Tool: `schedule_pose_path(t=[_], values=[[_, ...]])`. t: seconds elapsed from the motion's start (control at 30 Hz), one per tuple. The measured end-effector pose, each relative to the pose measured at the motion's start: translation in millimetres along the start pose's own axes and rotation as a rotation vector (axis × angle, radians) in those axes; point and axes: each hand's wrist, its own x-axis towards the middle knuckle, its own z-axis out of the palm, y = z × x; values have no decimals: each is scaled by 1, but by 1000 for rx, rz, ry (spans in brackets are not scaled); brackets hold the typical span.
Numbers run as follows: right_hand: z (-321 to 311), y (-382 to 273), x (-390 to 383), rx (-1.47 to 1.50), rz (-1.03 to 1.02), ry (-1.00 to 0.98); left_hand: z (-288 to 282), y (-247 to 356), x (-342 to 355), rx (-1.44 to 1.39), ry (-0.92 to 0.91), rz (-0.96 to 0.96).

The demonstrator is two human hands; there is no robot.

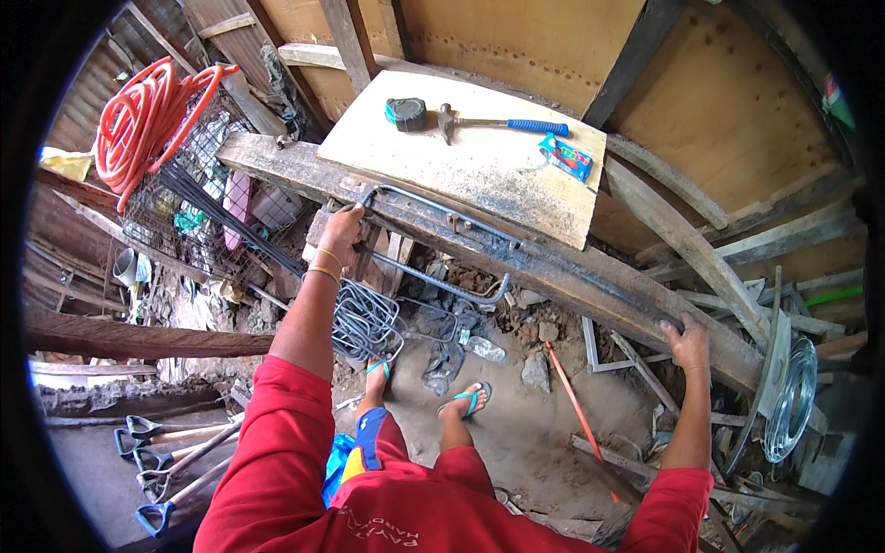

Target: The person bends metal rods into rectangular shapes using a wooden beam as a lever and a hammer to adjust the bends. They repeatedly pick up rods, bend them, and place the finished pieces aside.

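Observation:
My left hand (341,232) is closed around one side of a bent steel bar (438,288), a partly formed rectangle with rounded corners. The bar's upper side runs over a thick wooden beam (406,221), past short metal pegs (454,221) fixed in the wood. My right hand (687,344) is closed at the far right end of a long dark rod (613,284) that lies along the beam. Whether rod and bent bar are one piece, I cannot tell. Below my left hand, a pile of finished bent steel rectangles (362,320) hangs or lies near my foot.
Behind the beam, a plywood board (369,138) carries a tape measure (406,114), a blue-handled hammer (507,123) and a small blue packet (565,158). Orange hose (147,129) hangs at left, shovels (175,461) lie lower left, and coiled wire (791,401) stands right. Rubble litters the ground.

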Motion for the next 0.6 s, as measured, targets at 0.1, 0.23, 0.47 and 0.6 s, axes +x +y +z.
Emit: schedule_pose_path(t=[0.1, 0.23, 0.47, 0.6], values=[[3, 0, -1, -115, -15, 19, 1, 2, -4, 12, 10, -8], [10, -4, 3, -100, 137, 13, 1, 5, -6, -10, -6, 8], [30, -7, -3, -268, 292, 120, 4, 6, -9, -30, -24, 18], [24, -53, -55, -309, 398, 234, 0, -1, -3, -99, -73, 84]])
